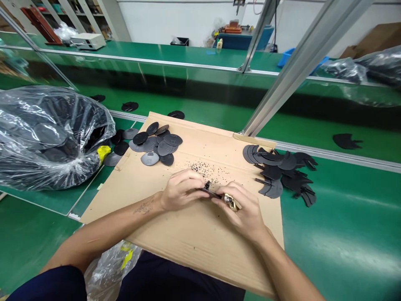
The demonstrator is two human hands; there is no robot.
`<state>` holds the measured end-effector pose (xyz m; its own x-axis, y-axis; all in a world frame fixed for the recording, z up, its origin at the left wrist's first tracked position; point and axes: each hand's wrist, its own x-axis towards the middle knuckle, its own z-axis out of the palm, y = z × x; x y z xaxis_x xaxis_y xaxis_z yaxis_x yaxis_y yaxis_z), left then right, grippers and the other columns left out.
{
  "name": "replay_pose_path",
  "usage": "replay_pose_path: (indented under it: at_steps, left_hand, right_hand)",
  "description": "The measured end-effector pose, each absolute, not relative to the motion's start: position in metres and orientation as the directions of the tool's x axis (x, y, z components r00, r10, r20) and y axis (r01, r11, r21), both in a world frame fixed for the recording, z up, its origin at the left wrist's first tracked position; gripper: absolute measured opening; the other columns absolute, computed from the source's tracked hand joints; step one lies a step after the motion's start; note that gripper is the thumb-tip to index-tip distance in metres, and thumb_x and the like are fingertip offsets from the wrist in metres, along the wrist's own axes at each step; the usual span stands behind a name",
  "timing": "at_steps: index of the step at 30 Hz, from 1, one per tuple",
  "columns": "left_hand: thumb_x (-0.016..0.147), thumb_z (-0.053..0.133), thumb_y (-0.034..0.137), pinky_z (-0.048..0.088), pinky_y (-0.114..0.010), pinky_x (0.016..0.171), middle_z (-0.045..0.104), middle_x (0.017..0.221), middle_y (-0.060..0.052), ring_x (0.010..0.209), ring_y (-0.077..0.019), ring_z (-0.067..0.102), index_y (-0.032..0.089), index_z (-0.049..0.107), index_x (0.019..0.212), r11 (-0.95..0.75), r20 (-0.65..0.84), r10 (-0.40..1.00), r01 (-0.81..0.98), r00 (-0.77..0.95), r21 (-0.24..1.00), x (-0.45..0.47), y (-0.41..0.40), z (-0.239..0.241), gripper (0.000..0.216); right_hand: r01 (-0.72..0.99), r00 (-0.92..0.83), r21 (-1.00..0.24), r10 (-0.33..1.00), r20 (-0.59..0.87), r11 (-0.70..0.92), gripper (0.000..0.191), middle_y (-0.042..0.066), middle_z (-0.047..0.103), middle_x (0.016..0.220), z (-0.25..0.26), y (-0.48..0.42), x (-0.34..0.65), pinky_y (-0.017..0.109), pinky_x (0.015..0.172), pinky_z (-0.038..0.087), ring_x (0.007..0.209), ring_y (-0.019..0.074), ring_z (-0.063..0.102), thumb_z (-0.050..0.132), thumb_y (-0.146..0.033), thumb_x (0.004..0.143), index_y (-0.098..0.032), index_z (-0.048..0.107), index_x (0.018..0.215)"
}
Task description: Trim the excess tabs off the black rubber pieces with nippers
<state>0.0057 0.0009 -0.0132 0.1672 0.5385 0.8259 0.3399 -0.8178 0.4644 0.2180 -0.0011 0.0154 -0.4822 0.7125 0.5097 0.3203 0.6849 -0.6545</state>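
Observation:
Near the middle of the cardboard sheet, my left hand is closed with its fingers pinching a small black plastic part. My right hand grips the other end of this part. A tool with a shiny metal and brass-coloured end sticks out of the right fist; most of it is hidden, so its kind cannot be made out. Tiny black scraps lie scattered just beyond both hands. Black oval discs form a loose pile to the left, and fan-shaped black pieces are heaped to the right.
A clear plastic bag full of black discs stands at the left. Beyond the cardboard runs a green conveyor belt carrying a few black pieces. A slanted metal post rises at the right. A plastic bag hangs by my lap.

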Motion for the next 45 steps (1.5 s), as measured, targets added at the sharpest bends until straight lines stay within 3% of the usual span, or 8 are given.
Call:
replay_pose_path:
  at_steps: [8, 13, 16, 20, 27, 33, 38, 45]
  left_hand:
    - [0.086, 0.077, 0.025, 0.058, -0.027, 0.076, 0.069, 0.091, -0.003, 0.082, -0.0131, 0.069, 0.021, 0.067, 0.100, -0.786, 0.788, 0.598, 0.299, 0.145, 0.541, 0.005, 0.000, -0.019, 0.018]
    - [0.087, 0.076, 0.029, 0.060, -0.031, 0.085, 0.074, 0.104, -0.008, 0.095, -0.0176, 0.072, 0.018, 0.063, 0.123, -0.578, 0.548, 0.804, 0.089, 0.230, 0.811, 0.005, 0.000, -0.015, 0.040]
    - [0.090, 0.073, 0.033, 0.059, -0.032, 0.089, 0.076, 0.101, -0.010, 0.097, -0.0193, 0.073, 0.016, 0.071, 0.112, -0.494, 0.461, 0.823, 0.017, 0.332, 0.870, 0.005, 0.001, -0.012, 0.028]
    - [0.091, 0.071, 0.034, 0.059, -0.030, 0.081, 0.078, 0.095, -0.010, 0.087, -0.0178, 0.073, 0.015, 0.076, 0.102, -0.512, 0.474, 0.816, 0.031, 0.331, 0.858, 0.006, 0.003, -0.010, 0.023]
    - [0.093, 0.069, 0.029, 0.057, -0.029, 0.074, 0.077, 0.085, -0.009, 0.077, -0.0165, 0.071, 0.015, 0.075, 0.098, -0.690, 0.623, 0.716, 0.177, 0.315, 0.702, 0.007, -0.003, -0.006, 0.016]
    - [0.096, 0.063, 0.026, 0.059, -0.030, 0.079, 0.078, 0.093, -0.010, 0.084, -0.0176, 0.073, 0.015, 0.073, 0.106, -0.707, 0.617, 0.695, 0.198, 0.368, 0.679, 0.005, -0.004, -0.005, 0.018]
    - [0.093, 0.067, 0.028, 0.058, -0.029, 0.074, 0.077, 0.082, -0.008, 0.075, -0.0164, 0.071, 0.016, 0.075, 0.093, -0.714, 0.630, 0.691, 0.196, 0.355, 0.672, 0.005, -0.004, -0.005, 0.014]
    - [0.092, 0.069, 0.036, 0.059, -0.031, 0.082, 0.079, 0.100, -0.011, 0.089, -0.0185, 0.074, 0.017, 0.074, 0.117, -0.617, 0.550, 0.768, 0.153, 0.327, 0.772, 0.003, -0.004, -0.010, 0.032]
  right_hand:
    - [0.316, -0.457, -0.678, 0.733, 0.504, 0.663, 0.007, 0.004, 0.071, 0.081, 0.014, -0.004, 0.218, 0.031, 0.064, 0.052, 0.071, 0.0175, 0.065, 0.068, -0.020, 0.093, -0.023, 0.068, 0.099]
    - [0.271, -0.453, -0.634, 0.677, 0.580, 0.725, 0.021, 0.006, 0.073, 0.088, 0.011, -0.003, 0.217, 0.033, 0.067, 0.053, 0.073, 0.0179, 0.065, 0.066, -0.010, 0.091, -0.024, 0.068, 0.107]
    - [0.292, -0.444, -0.626, 0.682, 0.581, 0.723, 0.022, 0.006, 0.073, 0.088, 0.010, -0.003, 0.217, 0.035, 0.069, 0.054, 0.075, 0.0195, 0.067, 0.065, -0.010, 0.091, -0.024, 0.068, 0.107]
    - [0.320, -0.460, -0.592, 0.667, 0.586, 0.740, 0.022, 0.005, 0.073, 0.086, 0.008, -0.002, 0.218, 0.035, 0.068, 0.053, 0.075, 0.0201, 0.067, 0.064, -0.008, 0.090, -0.024, 0.067, 0.105]
    - [0.331, -0.514, -0.508, 0.604, 0.610, 0.795, 0.025, 0.005, 0.071, 0.085, 0.009, 0.000, 0.218, 0.034, 0.065, 0.050, 0.071, 0.0187, 0.064, 0.059, -0.004, 0.090, -0.023, 0.063, 0.106]
    - [0.315, -0.521, -0.546, 0.623, 0.584, 0.776, 0.024, 0.005, 0.073, 0.086, 0.011, 0.000, 0.218, 0.033, 0.067, 0.050, 0.072, 0.0183, 0.065, 0.062, -0.005, 0.089, -0.023, 0.065, 0.103]
    - [0.295, -0.532, -0.567, 0.625, 0.571, 0.769, 0.021, 0.005, 0.072, 0.083, 0.011, 0.000, 0.218, 0.033, 0.067, 0.050, 0.071, 0.0183, 0.065, 0.060, -0.005, 0.090, -0.022, 0.066, 0.100]
    - [0.311, -0.485, -0.613, 0.675, 0.555, 0.727, 0.020, 0.006, 0.074, 0.088, 0.007, -0.001, 0.217, 0.035, 0.069, 0.054, 0.077, 0.0199, 0.068, 0.064, -0.009, 0.091, -0.024, 0.068, 0.104]
